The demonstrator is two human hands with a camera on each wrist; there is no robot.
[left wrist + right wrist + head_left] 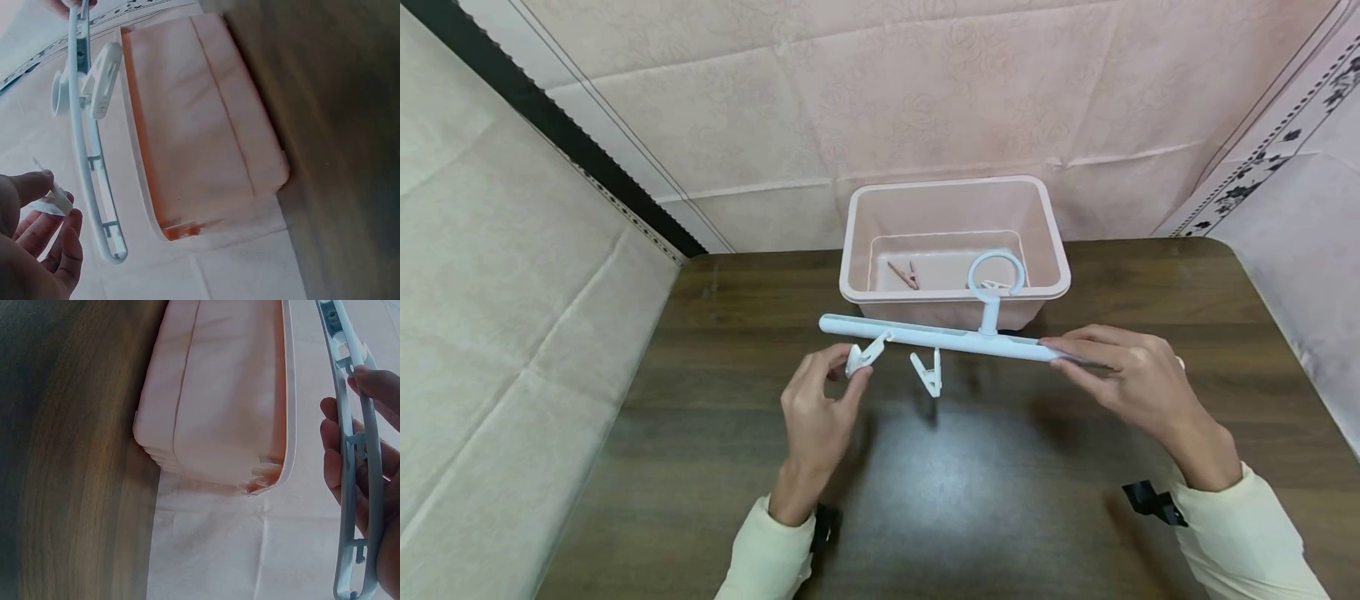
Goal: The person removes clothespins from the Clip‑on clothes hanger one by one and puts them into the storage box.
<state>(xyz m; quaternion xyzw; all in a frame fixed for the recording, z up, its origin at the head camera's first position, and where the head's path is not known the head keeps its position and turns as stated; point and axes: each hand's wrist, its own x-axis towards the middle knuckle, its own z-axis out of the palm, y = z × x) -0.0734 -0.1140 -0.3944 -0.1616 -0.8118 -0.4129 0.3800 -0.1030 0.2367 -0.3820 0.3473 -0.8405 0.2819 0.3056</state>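
Left hand (820, 410) pinches a white clip (867, 356); right hand (1138, 375) grips a blue hanger (936, 337).

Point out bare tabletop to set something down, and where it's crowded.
Bare table: between the two sleeves; between the left hand and the table's left edge; between the right hand and the right edge. Crowded: in front of the pink bin, where hanger, two white clips and hands bunch up.
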